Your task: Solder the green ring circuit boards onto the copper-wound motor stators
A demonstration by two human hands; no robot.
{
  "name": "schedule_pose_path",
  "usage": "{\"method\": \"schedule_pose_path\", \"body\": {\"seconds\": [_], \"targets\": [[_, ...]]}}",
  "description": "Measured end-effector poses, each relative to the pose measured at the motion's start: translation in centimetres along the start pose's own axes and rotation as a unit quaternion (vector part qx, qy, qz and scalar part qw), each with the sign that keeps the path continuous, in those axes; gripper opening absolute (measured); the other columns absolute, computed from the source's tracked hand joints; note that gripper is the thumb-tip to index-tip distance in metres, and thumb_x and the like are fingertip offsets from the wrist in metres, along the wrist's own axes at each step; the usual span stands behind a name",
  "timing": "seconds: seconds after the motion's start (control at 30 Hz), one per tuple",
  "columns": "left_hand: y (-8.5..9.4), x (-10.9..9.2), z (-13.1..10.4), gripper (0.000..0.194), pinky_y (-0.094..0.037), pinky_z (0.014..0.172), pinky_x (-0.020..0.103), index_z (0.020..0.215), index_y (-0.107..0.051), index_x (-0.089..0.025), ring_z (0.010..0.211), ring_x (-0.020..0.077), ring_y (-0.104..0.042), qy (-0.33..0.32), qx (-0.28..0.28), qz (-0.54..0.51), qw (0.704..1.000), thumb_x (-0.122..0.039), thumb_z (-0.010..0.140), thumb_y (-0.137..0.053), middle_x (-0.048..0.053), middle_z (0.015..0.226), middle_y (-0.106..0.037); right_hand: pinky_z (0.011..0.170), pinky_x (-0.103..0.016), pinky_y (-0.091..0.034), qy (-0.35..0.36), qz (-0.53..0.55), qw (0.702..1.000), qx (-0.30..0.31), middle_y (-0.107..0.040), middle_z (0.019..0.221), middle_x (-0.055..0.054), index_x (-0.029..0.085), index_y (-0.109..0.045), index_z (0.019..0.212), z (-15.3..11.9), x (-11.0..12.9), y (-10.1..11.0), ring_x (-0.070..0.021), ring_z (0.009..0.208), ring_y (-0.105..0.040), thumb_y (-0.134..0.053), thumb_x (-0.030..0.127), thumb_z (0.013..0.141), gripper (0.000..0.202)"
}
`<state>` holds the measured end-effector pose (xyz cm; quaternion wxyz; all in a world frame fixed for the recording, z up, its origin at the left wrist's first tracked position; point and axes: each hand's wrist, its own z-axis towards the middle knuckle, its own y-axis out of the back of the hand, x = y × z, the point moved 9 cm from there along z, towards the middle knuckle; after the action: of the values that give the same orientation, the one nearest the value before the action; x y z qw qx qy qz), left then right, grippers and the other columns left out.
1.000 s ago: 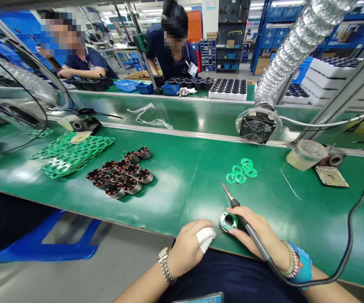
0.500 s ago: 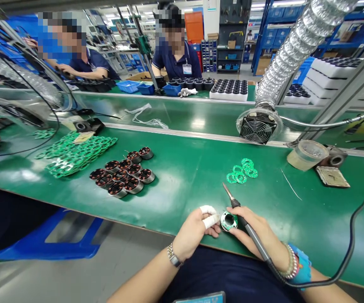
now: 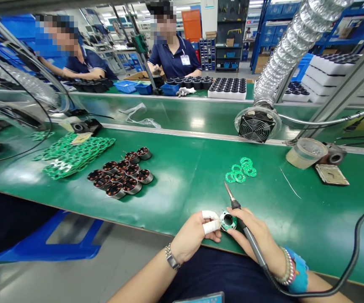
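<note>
My right hand [image 3: 254, 231] grips a motor stator with a green ring-shaped circuit board [image 3: 228, 220] on top, thumb and fingers round its right side. A soldering iron [image 3: 247, 235] also lies in this hand, its tip pointing up and away over the table. My left hand [image 3: 197, 229], with white coverings on two fingers, is pinched closed at the left edge of the stator; whatever is between the fingertips is too small to make out. Beyond the iron's tip lie several loose green ring boards [image 3: 241, 169].
Several copper-wound stators [image 3: 123, 174] stand left of centre, beside a pile of green boards [image 3: 74, 155]. A fan [image 3: 256, 126] on a foil duct stands at the back. On the right are a plastic tub [image 3: 306, 153], a sponge tray [image 3: 332, 174] and solder wire [image 3: 290, 183]. Two people sit opposite.
My left fingers have moved slightly right, against the edge of the stator. My right hand keeps the stator and soldering iron almost still. The person opposite has shifted posture.
</note>
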<state>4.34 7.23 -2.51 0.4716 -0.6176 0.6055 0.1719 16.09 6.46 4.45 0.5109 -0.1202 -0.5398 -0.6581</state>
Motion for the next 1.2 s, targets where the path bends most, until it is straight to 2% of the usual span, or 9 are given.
{"method": "schedule_pose_path", "body": {"seconds": [0.17,0.4,0.57,0.73,0.83,0.93,1.0,1.07,1.2], "targets": [[-0.3,0.4,-0.3,0.022,-0.049,0.054,0.023,0.065,-0.057,-0.012,0.051,0.0103,-0.056,0.018,0.023,0.019,0.999,-0.027,0.063,-0.072,0.0,0.055,-0.057,0.083,-0.032,-0.05,-0.004,0.013,1.0,0.015,-0.058,0.106,-0.01,0.019,-0.046,0.117,-0.2,0.0,-0.4,-0.0198,0.096,-0.057,-0.054,0.015,0.084,0.035],[0.7,-0.4,-1.0,0.017,-0.049,0.06,0.023,0.075,-0.058,-0.013,0.057,0.0111,-0.059,-0.074,-0.062,0.092,0.991,-0.029,0.075,-0.062,0.002,0.065,-0.062,0.085,-0.033,-0.05,0.003,0.009,1.0,0.008,-0.059,0.106,-0.01,0.019,-0.047,0.116,-0.2,0.3,-0.3,-0.0203,0.099,-0.057,-0.054,0.015,0.084,0.033],[0.1,-0.4,-1.4,0.02,-0.047,0.057,0.022,0.074,-0.055,-0.014,0.055,0.0109,-0.059,-0.087,-0.047,0.166,0.981,-0.033,0.081,-0.054,0.001,0.066,-0.059,0.083,-0.033,-0.051,0.005,0.001,1.0,0.0,-0.06,0.105,-0.01,0.019,-0.048,0.116,-0.1,0.4,-0.1,-0.0198,0.096,-0.059,-0.053,0.017,0.084,0.032],[0.0,-0.1,-1.4,0.02,-0.047,0.056,0.022,0.075,-0.052,-0.014,0.054,0.0104,-0.059,-0.065,-0.033,0.147,0.986,-0.033,0.081,-0.054,0.0,0.066,-0.058,0.083,-0.034,-0.051,0.003,-0.001,1.0,0.0,-0.06,0.107,-0.011,0.019,-0.048,0.116,0.0,0.5,-0.1,-0.0206,0.098,-0.058,-0.053,0.017,0.084,0.032],[-0.1,-0.2,-1.4,0.021,-0.048,0.059,0.023,0.073,-0.052,-0.014,0.057,0.0114,-0.059,-0.066,-0.029,0.132,0.989,-0.033,0.08,-0.055,0.001,0.067,-0.058,0.084,-0.034,-0.05,0.017,-0.002,1.0,-0.015,-0.061,0.106,-0.011,0.018,-0.051,0.113,0.0,1.2,0.8,-0.0216,0.098,-0.058,-0.057,0.016,0.082,0.033],[-0.2,-0.4,-1.4,0.021,-0.05,0.063,0.025,0.072,-0.053,-0.014,0.061,0.013,-0.06,-0.072,-0.026,0.126,0.989,-0.033,0.079,-0.056,0.002,0.067,-0.059,0.07,-0.03,-0.051,0.039,0.021,0.999,-0.029,-0.064,0.086,-0.006,0.02,-0.056,0.106,-0.3,2.2,2.5,-0.018,0.08,-0.06,-0.054,0.009,0.082,0.027],[-0.1,-0.4,-1.5,0.02,-0.05,0.063,0.025,0.072,-0.053,-0.014,0.062,0.0134,-0.06,-0.074,-0.031,0.124,0.989,-0.032,0.079,-0.056,0.003,0.067,-0.06,0.06,-0.028,-0.049,0.047,0.043,0.998,-0.015,-0.061,0.074,-0.004,0.02,-0.057,0.108,-0.5,2.9,3.3,-0.0162,0.067,-0.058,-0.053,0.008,0.081,0.03],[0.0,-0.4,-1.5,0.019,-0.05,0.063,0.025,0.072,-0.053,-0.014,0.061,0.0136,-0.06,-0.075,-0.036,0.122,0.989,-0.031,0.079,-0.056,0.003,0.067,-0.06,0.057,-0.029,-0.048,0.043,0.052,0.998,0.0,-0.06,0.07,-0.004,0.019,-0.057,0.111,-0.6,3.3,3.9,-0.0167,0.063,-0.056,-0.053,0.009,0.081,0.032],[-0.1,-0.5,-1.5,0.019,-0.049,0.063,0.025,0.071,-0.053,-0.014,0.062,0.0134,-0.061,-0.081,-0.033,0.114,0.99,-0.031,0.079,-0.056,0.004,0.067,-0.061,0.051,-0.028,-0.045,0.009,0.058,0.998,0.004,-0.059,0.064,-0.003,0.02,-0.062,0.099,-0.4,3.4,4.4,-0.0156,0.056,-0.054,-0.05,0.009,0.081,0.024]]}}
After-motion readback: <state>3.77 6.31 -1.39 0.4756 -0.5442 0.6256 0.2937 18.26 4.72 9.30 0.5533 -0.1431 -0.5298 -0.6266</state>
